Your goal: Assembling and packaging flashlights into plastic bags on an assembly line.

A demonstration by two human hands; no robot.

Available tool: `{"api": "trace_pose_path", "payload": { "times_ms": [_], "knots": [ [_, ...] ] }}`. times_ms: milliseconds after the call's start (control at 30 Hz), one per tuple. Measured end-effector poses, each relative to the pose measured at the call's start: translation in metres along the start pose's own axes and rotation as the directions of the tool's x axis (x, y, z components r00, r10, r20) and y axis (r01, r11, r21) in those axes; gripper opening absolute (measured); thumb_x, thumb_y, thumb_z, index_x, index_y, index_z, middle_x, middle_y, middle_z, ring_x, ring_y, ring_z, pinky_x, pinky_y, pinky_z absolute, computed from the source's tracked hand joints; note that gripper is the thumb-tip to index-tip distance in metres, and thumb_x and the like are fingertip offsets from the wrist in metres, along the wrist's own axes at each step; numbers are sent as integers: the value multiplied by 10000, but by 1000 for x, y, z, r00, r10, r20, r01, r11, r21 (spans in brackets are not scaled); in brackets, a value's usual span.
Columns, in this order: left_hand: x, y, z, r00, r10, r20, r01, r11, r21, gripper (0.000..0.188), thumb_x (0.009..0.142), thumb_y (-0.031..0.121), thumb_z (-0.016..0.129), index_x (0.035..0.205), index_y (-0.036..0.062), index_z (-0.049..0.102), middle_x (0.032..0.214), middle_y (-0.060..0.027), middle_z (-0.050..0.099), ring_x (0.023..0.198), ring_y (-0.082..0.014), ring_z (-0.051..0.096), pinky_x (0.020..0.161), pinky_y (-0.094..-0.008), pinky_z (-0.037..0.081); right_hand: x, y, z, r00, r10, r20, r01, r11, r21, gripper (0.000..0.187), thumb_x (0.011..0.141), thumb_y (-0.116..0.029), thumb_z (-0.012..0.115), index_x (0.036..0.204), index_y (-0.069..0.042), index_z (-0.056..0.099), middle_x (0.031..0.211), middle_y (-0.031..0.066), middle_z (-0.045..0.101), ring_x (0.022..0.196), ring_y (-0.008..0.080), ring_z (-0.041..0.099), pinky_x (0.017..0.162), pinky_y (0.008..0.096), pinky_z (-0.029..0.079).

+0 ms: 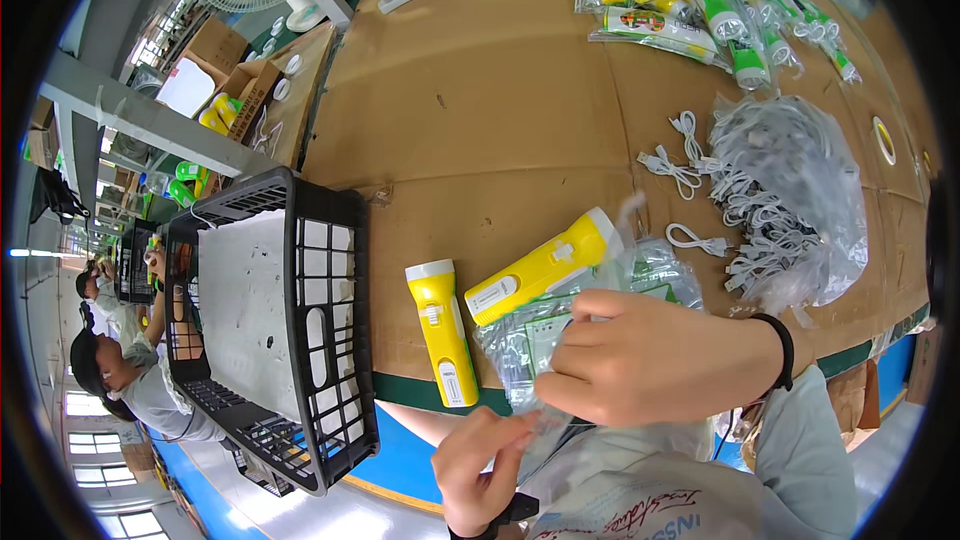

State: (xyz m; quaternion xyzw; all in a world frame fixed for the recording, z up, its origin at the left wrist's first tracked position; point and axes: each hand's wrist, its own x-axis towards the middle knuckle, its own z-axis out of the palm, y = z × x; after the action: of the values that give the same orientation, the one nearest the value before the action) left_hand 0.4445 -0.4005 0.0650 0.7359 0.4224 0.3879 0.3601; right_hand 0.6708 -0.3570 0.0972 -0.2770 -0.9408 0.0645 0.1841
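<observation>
At the table's near edge, my left hand [478, 470] pinches the edge of a clear plastic bag [548, 432]. My right hand [640, 360] is closed over the same bag, its fingers curled. Beneath and beside my right hand lies a pile of clear plastic bags [505, 345] with green-and-white cards in them. Two yellow flashlights with white heads rest on the cardboard: one flashlight [442, 335] stands lengthwise to my left, the other flashlight [545, 265] slants beyond the pile. What lies under my right palm is hidden.
A black plastic crate [330, 340] with a pale sheet stands at the left. White cables [760, 210] spill from a clear bag at the right. Bagged green-and-yellow flashlights [715, 5] heap at the far right. Another person [110, 370] sits beyond the crate.
</observation>
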Motion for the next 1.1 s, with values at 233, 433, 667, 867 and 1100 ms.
{"api": "trace_pose_path", "payload": {
  "times_ms": [233,433,667,867,1100],
  "knots": [
    [-26,-46,-48,996,85,8,-54,699,-713,141,738,64,743,757,1,619,847,-137,586,534,-153,499,506,-272,402,28,33,-39,599,-348,721,-298,739,604,271,921,-284,614,969,-19,577,917,96,648,879,243,634,769,342,476],
    [-36,-71,-68,937,337,92,-81,465,-881,186,801,90,745,721,-5,607,830,-119,520,494,-132,443,480,-267,388,9,60,31,996,90,1,-75,822,564,363,873,-183,644,1194,-34,565,1115,161,606,1090,290,577,892,373,456],
    [-25,-23,-21,993,35,-116,-106,718,-688,194,727,125,812,685,-14,682,778,-63,459,512,-83,359,492,-227,278,2,78,41,898,343,276,-367,929,41,425,861,-182,624,1242,-24,521,1129,165,597,1095,301,569,906,398,443],
    [-18,-11,-9,989,-2,-150,-53,932,-359,167,653,190,826,687,53,737,769,-35,439,590,-110,372,557,-241,267,-12,66,-22,829,544,-129,30,187,982,429,946,-159,545,1312,31,428,1183,153,591,975,256,658,794,381,529],
    [8,-6,5,996,87,-3,-87,994,-73,180,540,123,773,714,83,751,736,-31,440,647,-141,403,593,-253,286,7,58,11,959,25,-281,263,283,923,423,884,-99,665,1253,-8,480,1103,103,594,969,209,561,871,351,447]
  ]
}}
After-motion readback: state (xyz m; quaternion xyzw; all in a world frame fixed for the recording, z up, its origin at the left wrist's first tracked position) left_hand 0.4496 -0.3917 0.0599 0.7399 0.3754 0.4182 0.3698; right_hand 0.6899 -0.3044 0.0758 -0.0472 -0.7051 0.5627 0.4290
